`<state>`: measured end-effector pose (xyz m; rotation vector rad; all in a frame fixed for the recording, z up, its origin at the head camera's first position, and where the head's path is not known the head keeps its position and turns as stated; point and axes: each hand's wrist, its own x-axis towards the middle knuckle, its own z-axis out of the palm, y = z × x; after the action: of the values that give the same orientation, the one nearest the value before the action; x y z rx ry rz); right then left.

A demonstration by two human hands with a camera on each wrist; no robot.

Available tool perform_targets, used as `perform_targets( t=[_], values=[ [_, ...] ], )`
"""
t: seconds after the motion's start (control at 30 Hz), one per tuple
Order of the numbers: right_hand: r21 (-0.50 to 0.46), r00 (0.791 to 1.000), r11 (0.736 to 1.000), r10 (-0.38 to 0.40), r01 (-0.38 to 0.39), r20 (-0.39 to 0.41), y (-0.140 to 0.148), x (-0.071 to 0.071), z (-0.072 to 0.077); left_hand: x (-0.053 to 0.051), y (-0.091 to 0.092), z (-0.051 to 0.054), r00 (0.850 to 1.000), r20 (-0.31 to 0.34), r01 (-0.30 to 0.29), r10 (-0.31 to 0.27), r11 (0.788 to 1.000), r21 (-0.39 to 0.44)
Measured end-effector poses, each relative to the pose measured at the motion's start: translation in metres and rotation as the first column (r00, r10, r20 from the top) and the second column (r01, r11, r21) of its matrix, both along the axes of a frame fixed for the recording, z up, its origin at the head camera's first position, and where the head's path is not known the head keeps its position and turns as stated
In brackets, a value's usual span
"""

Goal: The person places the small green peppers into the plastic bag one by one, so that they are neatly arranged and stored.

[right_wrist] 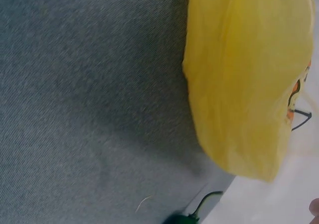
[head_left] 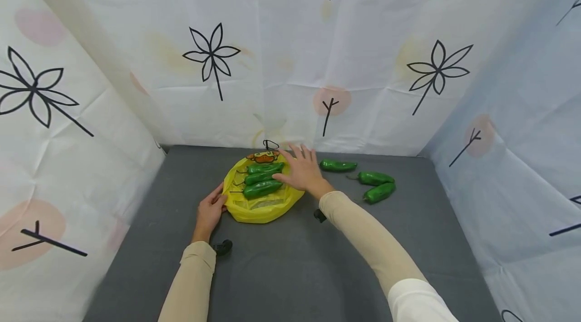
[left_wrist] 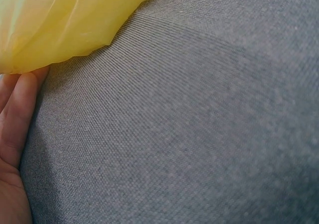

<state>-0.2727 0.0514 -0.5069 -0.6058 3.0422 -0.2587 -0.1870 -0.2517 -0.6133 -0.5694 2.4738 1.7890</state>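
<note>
A yellow plastic bag point(head_left: 265, 213) lies spread open on the grey table, with three green peppers point(head_left: 262, 189) side by side inside it. At the bag's left edge my left hand point(head_left: 211, 212) pinches the rim; in the left wrist view its fingers point(left_wrist: 22, 107) reach under the yellow plastic. My right hand point(head_left: 303, 171) is over the bag's right side, fingers spread and nothing gripped. Whether it touches the bag or a pepper I cannot tell. In the right wrist view the bag's outer side point(right_wrist: 244, 84) bulges, and only a fingertip shows at the right edge.
Three more green peppers lie right of the bag: one near the back edge point(head_left: 338, 166), and two point(head_left: 374, 178) farther right that touch. The grey table point(head_left: 272, 271) is bounded by patterned white cloth point(head_left: 281, 60) at the back and sides.
</note>
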Motion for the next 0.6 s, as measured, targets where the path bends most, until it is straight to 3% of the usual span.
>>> perform_targets(
  t=[0.43, 0.6],
  values=[
    [0.021, 0.998, 0.998, -0.056, 0.056, 0.017, 0.022, -0.001, -0.004, 0.001, 0.000, 0.001, 1.000, -0.006, 0.014, -0.014, 1.000, -0.008],
    [0.011, 0.994, 0.997, -0.081, 0.080, 0.067, 0.031, -0.003, -0.006, 0.000, -0.001, 0.001, 1.000, 0.005, 0.018, -0.018, 1.000, 0.001]
  ],
)
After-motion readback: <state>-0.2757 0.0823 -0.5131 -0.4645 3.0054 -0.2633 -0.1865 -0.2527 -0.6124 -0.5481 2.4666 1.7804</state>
